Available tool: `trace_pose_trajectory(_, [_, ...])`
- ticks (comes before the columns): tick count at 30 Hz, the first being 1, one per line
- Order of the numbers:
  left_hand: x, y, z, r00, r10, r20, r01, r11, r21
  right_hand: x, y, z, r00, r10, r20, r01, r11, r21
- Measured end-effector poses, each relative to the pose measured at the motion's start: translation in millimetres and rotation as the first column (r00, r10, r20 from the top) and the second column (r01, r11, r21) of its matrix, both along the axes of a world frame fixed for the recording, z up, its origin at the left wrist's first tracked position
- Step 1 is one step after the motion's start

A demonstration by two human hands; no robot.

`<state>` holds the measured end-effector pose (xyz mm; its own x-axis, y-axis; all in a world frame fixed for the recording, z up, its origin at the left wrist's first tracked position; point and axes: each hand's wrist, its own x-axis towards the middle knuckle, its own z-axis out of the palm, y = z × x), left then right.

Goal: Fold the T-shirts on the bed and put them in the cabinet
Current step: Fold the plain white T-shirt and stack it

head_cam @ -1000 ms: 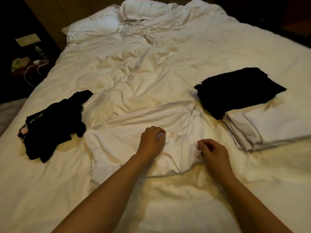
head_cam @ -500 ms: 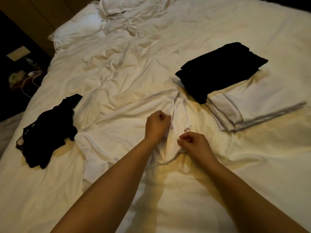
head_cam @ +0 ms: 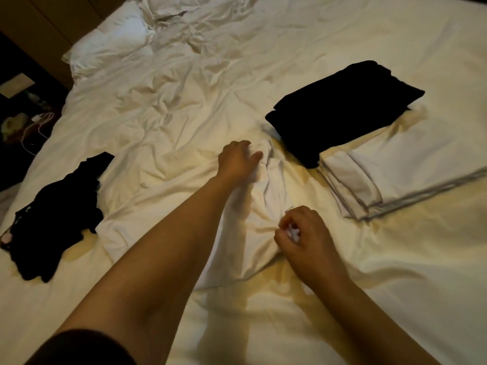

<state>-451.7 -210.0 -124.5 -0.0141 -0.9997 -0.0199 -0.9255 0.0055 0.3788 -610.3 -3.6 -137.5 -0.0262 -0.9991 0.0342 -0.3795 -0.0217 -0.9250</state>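
On the white bed, mid-task: a folded black T-shirt sits partly on a folded white stack at right; a crumpled black garment waits at left, unfolded. The white T-shirt being folded lies at centre, long axis roughly left-right, its right side bunched into a near-far ridge. Left hand grips the ridge's far end; right hand pinches the near end. Cabinet not in view, nothing stored yet by my read.

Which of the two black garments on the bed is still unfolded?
The crumpled black garment at the bed's left edge; the other black garment lies neatly folded on the right.
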Motion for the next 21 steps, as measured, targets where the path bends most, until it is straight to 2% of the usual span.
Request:
trace_pose_trajectory(1, [-1.8,-5.2,0.9,0.999,-0.041,0.02,0.041,0.999,0.0,-0.4,-0.9,1.7,0.999,0.029,0.024,-0.03,0.998,0.059])
trace_pose_trajectory(3, [-3.6,-12.8,-1.3,0.992,-0.119,-0.034,0.119,0.993,-0.009,-0.9,-4.1,-0.2,0.995,0.08,0.058,-0.09,0.977,0.193])
trace_pose_trajectory(5, [-3.9,-15.9,-3.8,0.985,-0.147,-0.089,0.143,0.988,-0.055,-0.5,-6.9,-3.1,0.992,0.13,0.007,-0.128,0.964,0.232])
trace_pose_trajectory(9, [-4.1,-20.8,-5.3,0.953,-0.035,-0.3,-0.006,0.991,-0.136,-9.3,-7.6,-1.8,0.994,0.096,0.05,-0.104,0.972,0.211])
trace_pose_trajectory(12, [-6.7,-26.0,-6.0,0.935,0.046,-0.351,-0.088,0.991,-0.104,-21.4,-3.7,6.9,0.998,0.044,0.047,-0.05,0.99,0.135])
trace_pose_trajectory(15, [-10.5,-25.6,-9.8,0.967,-0.016,-0.256,-0.008,0.996,-0.091,-22.7,-1.7,8.1,0.999,0.048,-0.004,-0.047,0.99,0.133])
trace_pose_trajectory(17, [-13.4,-25.4,-11.4,0.982,-0.072,-0.176,0.063,0.996,-0.06,-22.4,-2.6,5.8,0.999,0.03,-0.039,-0.022,0.981,0.193])
trace_pose_trajectory(21, [-21.4,-26.9,-1.8,0.992,-0.122,0.025,0.118,0.985,0.129,-26.3,-7.2,-0.3,0.986,0.012,-0.168,0.042,0.95,0.311])
